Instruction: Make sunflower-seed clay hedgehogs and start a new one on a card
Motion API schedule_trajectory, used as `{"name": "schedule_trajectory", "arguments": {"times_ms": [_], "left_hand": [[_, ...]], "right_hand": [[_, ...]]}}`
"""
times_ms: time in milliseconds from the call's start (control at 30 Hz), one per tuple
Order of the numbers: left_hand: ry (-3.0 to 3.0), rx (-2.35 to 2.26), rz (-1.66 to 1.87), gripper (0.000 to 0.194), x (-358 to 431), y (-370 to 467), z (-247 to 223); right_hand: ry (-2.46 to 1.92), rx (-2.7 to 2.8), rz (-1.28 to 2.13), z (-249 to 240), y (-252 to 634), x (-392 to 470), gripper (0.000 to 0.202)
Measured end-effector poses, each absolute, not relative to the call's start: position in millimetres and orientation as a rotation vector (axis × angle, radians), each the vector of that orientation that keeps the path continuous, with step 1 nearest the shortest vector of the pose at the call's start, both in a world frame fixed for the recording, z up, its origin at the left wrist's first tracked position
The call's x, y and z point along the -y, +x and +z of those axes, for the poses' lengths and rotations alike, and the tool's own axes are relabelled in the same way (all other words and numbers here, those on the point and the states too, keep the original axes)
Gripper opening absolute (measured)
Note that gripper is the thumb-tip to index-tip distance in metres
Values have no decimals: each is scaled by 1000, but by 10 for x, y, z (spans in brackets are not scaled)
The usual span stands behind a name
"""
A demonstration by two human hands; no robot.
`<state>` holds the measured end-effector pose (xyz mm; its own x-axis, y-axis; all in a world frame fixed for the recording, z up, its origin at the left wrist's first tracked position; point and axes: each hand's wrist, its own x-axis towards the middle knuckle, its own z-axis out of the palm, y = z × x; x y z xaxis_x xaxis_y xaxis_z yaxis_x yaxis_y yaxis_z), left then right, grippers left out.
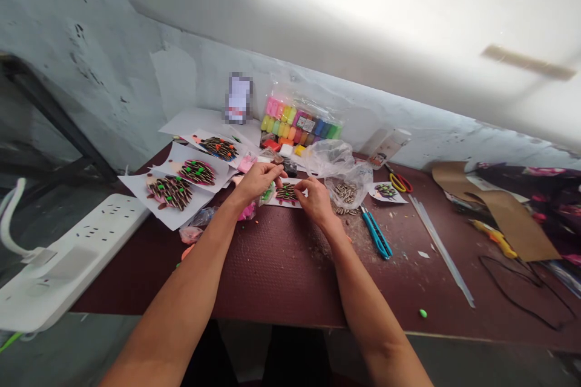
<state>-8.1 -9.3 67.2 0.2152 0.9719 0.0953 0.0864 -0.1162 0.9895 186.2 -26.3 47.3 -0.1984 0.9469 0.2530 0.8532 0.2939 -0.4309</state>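
Note:
A small white card point(290, 202) lies on the table between my hands. On it sits a hedgehog figure point(285, 192) made of striped sunflower seeds, with green dots among them. My left hand point(261, 181) hovers at the card's upper left, thumb and fingertips pinched together; whatever they hold is too small to make out. At the card's right edge, my right hand point(314, 196) has its fingers curled in a pinch close to the seeds, its contents hidden. A clear bag of sunflower seeds point(344, 190) lies just right of that hand.
Finished-looking seed hedgehogs point(170, 192) on paper lie at left, beside a white power strip point(91, 242). Coloured clay packs point(299, 124) and a phone point(238, 98) lean at the wall. Rightward are a blue utility knife point(376, 233), scissors point(400, 181), glue sticks point(442, 251) and a glue gun point(494, 237).

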Motion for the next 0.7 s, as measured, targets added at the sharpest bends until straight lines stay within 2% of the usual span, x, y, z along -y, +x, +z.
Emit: {"name": "schedule_trajectory", "arguments": {"times_ms": [700], "left_hand": [[1455,-1063,1076,37,82,-79,672]], "right_hand": [[-1604,2099,238,447,1872,251,11]]}}
